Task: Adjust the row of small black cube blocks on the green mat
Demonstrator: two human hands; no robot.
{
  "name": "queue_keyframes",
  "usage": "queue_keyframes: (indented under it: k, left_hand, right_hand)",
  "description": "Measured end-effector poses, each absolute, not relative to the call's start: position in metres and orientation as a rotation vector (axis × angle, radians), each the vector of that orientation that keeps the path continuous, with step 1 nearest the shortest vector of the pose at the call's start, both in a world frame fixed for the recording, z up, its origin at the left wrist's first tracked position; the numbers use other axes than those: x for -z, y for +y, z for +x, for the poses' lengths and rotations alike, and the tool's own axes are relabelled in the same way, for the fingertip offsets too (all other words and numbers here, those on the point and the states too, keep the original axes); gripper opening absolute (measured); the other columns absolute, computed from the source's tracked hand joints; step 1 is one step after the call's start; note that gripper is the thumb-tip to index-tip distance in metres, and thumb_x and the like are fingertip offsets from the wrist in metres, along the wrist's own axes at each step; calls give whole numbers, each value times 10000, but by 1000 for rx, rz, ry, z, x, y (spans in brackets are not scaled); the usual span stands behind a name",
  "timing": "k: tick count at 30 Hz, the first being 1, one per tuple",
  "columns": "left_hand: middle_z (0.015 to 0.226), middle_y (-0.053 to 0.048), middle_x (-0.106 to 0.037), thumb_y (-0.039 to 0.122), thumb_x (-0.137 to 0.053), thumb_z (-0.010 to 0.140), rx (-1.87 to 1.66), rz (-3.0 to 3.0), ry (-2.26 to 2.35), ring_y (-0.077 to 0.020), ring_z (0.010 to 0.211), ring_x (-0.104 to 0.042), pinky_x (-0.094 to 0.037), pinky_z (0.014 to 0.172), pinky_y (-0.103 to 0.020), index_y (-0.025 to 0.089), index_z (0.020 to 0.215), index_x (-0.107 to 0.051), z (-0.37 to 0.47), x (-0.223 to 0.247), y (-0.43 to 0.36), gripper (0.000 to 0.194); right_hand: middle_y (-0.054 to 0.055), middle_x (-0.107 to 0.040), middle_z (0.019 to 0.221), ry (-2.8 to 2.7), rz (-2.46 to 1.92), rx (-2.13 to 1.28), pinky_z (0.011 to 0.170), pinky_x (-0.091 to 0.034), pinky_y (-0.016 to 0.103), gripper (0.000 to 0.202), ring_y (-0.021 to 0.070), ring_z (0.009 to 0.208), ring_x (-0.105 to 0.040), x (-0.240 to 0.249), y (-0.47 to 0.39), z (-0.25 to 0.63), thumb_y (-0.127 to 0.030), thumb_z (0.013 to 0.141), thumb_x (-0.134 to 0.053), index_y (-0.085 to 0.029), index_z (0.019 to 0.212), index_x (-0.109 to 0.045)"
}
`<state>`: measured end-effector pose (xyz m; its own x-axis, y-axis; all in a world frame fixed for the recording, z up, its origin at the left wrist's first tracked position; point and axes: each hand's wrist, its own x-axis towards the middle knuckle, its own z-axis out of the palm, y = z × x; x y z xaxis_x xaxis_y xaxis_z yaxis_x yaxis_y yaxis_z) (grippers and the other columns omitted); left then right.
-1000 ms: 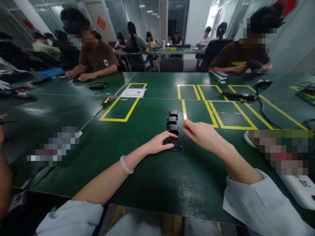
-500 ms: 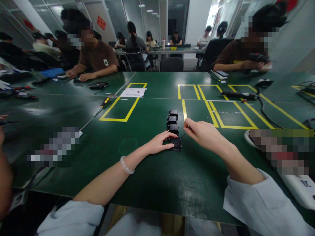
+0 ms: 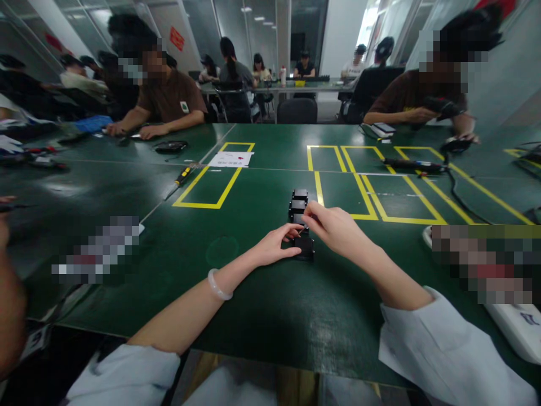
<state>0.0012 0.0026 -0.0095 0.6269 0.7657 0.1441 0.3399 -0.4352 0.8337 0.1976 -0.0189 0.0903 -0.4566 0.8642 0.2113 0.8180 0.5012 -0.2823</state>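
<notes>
Several small black box-shaped parts with tiny studs on their sides stand in a row [image 3: 300, 206] running away from me on the green table. Around the nearest black block [image 3: 305, 248] my left hand [image 3: 276, 245] is closed, thumb at its near left side and fingers at its far edge. Just beyond it, my right hand [image 3: 332, 225] is pinched over the row. A thin, dark rod-like tool shows between its fingertips and points toward the block's far edge by my left fingers. Its exact kind is too small to make out.
Yellow tape outlines [image 3: 196, 205] mark the green table [image 3: 262, 316]. A white paper [image 3: 231, 159] and a yellow-black screwdriver [image 3: 183, 176] lie ahead left. A black stick-like tool [image 3: 414, 165] with a cable lies ahead right. Blurred-out strips flank me. Two people sit across.
My right hand has moved left, bringing the thin rod from the block's right side to its far edge. My left hand stays on the block.
</notes>
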Motion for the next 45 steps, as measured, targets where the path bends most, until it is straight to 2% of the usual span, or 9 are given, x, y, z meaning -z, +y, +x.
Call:
queue_keyframes:
  k: [8,14,22,34,41,45]
  left_hand:
    - [1162,-71,-591,337,-667,802,-651,2042,906,-216,1043,-577,-456,916,-353,200,1263,-463,1,9,3,522]
    - [1162,-83,-591,350,-667,803,-648,2038,910,-218,1048,-576,-454,924,-360,190,1259,-473,1,10,3,521]
    - [1170,-90,-589,332,-665,800,-647,2040,903,-225,1037,-578,-453,921,-374,184,1230,-502,1,8,3,483]
    - [1067,-50,-631,395,-677,786,-615,2096,1030,-209,911,-615,-479,807,-323,201,1267,-463,-1,9,2,561]
    - [1024,-46,-646,393,-680,783,-645,2072,1033,-222,909,-627,-485,820,-330,188,1207,-491,2,5,-1,507]
    - [1032,-45,-648,390,-683,781,-647,2068,1028,-219,908,-625,-480,821,-328,188,1203,-503,5,7,-2,501]
  right_hand:
    - [31,-642,716,-2453,-1562,29,519,-209,246,269,152,607,-559,-91,-14,183,-367,961,-333,-198,986,-540]
    - [38,-656,747,-2471,-1617,71,505,-192,251,275,141,609,-566,-88,-10,179,-369,964,-322,-197,990,-535]
    - [41,-676,769,-2492,-1620,96,504,-227,251,263,173,670,-625,-88,-6,173,-362,964,-326,-204,982,-535]
    - [125,-696,794,-2486,-1760,226,608,-403,285,339,237,741,-671,-92,-3,156,-355,967,-295,-164,1005,-572]
    - [142,-696,833,-2516,-1728,189,612,-421,283,333,238,779,-673,-96,-2,151,-372,962,-327,-153,994,-576]
    - [115,-693,819,-2552,-1677,132,585,-397,264,315,230,765,-672,-96,-2,157,-389,959,-338,-170,998,-560]
